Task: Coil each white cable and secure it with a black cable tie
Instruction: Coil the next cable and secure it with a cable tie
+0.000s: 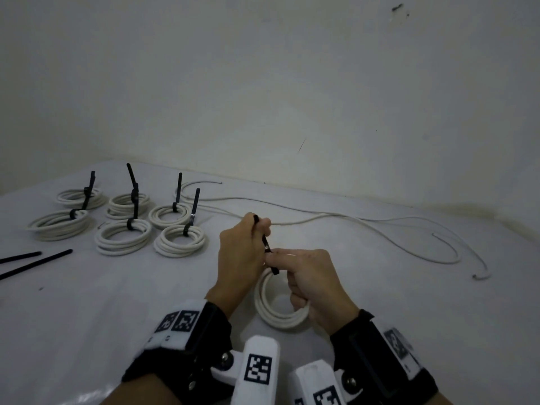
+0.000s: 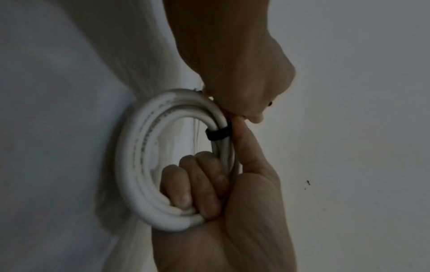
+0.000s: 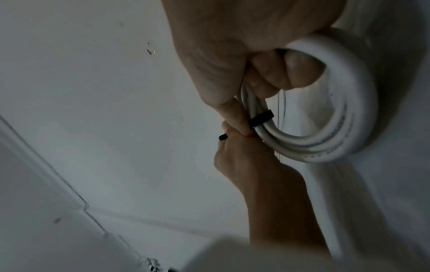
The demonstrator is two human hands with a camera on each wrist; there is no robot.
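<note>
— Head view gives the whole table [image 1: 87, 317]: six tied coils [image 1: 122, 238] far left, two spare ties [image 1: 35, 261], loose cable [image 1: 380, 226]. And the wrists?

— Only close-ups: the tie [image 2: 218, 134] banding the coil [image 2: 135, 165].

— Hands?

— Right hand [image 1: 315, 285] has fingers curled through the coil held above the table; left hand [image 1: 242, 255] pinches the tie's tail, which slants up and away.
</note>
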